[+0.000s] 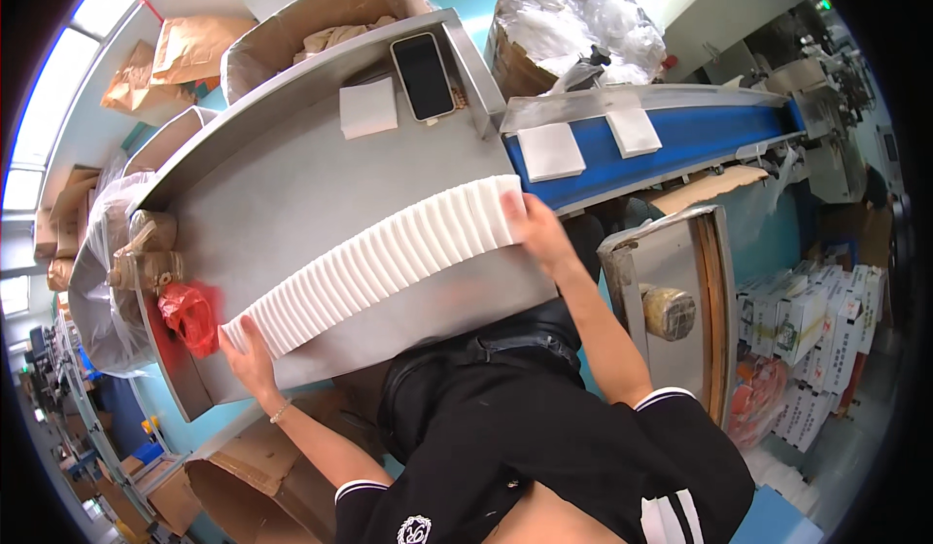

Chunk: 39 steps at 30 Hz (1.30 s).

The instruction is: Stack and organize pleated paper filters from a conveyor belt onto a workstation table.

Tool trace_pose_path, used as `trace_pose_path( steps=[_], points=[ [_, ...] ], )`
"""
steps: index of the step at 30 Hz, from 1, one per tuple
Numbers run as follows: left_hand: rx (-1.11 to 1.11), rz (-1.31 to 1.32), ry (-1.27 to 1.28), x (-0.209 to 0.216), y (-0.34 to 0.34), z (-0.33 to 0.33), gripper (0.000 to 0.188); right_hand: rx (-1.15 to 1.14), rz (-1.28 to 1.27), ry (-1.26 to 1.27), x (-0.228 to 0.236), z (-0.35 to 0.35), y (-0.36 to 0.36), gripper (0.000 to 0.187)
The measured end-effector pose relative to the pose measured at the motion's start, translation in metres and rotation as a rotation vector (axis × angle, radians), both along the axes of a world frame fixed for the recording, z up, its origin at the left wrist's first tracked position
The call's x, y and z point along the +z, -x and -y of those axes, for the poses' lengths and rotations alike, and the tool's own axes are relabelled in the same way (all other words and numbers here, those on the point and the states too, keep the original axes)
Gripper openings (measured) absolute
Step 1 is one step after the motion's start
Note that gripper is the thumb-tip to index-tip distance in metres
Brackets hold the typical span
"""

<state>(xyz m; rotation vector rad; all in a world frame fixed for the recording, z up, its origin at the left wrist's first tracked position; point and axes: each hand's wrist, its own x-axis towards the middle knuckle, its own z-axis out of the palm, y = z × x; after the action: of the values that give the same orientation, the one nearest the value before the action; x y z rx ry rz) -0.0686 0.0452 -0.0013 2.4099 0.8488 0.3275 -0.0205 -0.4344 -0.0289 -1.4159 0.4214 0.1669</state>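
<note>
A long row of white paper napkins [379,260], folded and standing on edge in several small stacks, curves across the steel table [243,199]. At its near left end my left hand [250,359] presses with fingers wrapped round the last stack. My right hand [540,233] grips the far right end, beside the blue conveyor belt [588,162], so the row is squeezed between both hands. A red plastic bag [190,316] lies close to my left hand. Whether the row is lifted or resting on the steel, I cannot tell.
A loose white square stack [369,108] and a phone [424,77] lie at the table's back. Two napkin stacks [551,151] sit on the belt. Raised metal edges border the table. Cardboard boxes [262,471] stand below left; a tape roll [669,312] lies at right.
</note>
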Motion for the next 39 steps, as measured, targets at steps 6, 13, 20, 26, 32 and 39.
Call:
trace_pose_path(
  steps=[6, 13, 20, 26, 32, 39],
  points=[
    [0.054, -0.049, -0.076, 0.003, 0.005, 0.003, 0.096, -0.041, -0.229, -0.277, -0.002, -0.007, 0.001, 0.041],
    [0.0, -0.11, -0.043, 0.012, -0.003, 0.015, 0.098, -0.289, -0.195, -0.484, -0.02, 0.022, 0.007, 0.04],
    [-0.025, -0.066, -0.089, 0.006, -0.002, 0.015, 0.098, 0.032, 0.022, 0.163, 0.004, -0.024, 0.001, 0.048],
    [-0.008, -0.085, -0.072, 0.003, -0.003, 0.018, 0.101, -0.146, -0.256, -0.396, -0.008, 0.016, 0.014, 0.035],
    [-0.008, -0.084, -0.055, 0.005, -0.003, 0.026, 0.102, 0.026, -0.092, 0.102, 0.015, -0.021, -0.003, 0.049],
    [0.025, -0.08, -0.059, 0.004, -0.007, 0.028, 0.103, 0.038, -0.352, -0.351, 0.012, -0.002, 0.001, 0.043]
  ],
)
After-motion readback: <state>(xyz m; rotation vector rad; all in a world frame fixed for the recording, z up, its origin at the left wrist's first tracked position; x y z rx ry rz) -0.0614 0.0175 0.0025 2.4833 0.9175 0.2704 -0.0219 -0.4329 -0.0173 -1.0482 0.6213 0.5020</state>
